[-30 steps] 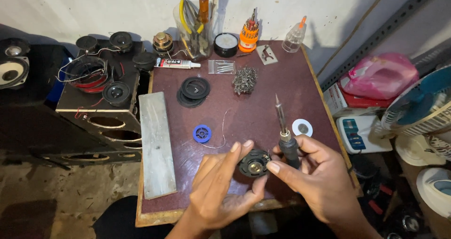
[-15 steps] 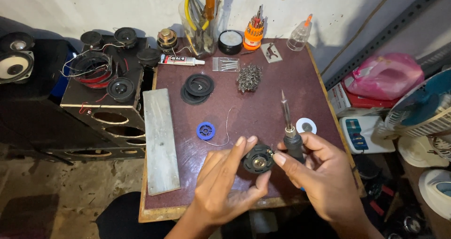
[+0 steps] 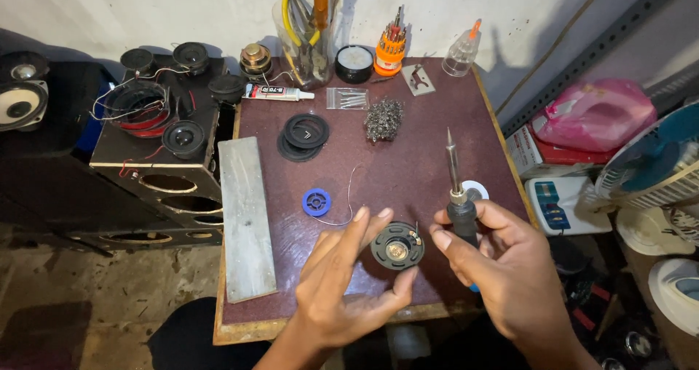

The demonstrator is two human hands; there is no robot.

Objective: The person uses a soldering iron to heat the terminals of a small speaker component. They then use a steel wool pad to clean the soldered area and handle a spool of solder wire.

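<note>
My left hand [image 3: 342,279] holds a small round black speaker [image 3: 397,245] by its rim, its back side up, just above the maroon table [image 3: 408,148]. My right hand [image 3: 502,264] grips a soldering iron [image 3: 457,192] by its dark handle, tip pointing up and away, just right of the speaker. My right index fingertip is close to the speaker's edge. A blue solder spool [image 3: 317,202] with a loose strand of wire lies left of the speaker. A white roll [image 3: 477,190] shows behind the iron.
A grey slab [image 3: 246,217] lies along the table's left side. Black rings [image 3: 302,135], metal wool [image 3: 383,117], a glue tube [image 3: 277,92], a tool jar [image 3: 306,42] and a screwdriver set [image 3: 390,46] stand at the back. Speaker boxes [image 3: 164,137] are left, fans [image 3: 655,173] right.
The view has shifted slightly. My hands, the speaker and the iron keep about the same pose above the table's front edge.
</note>
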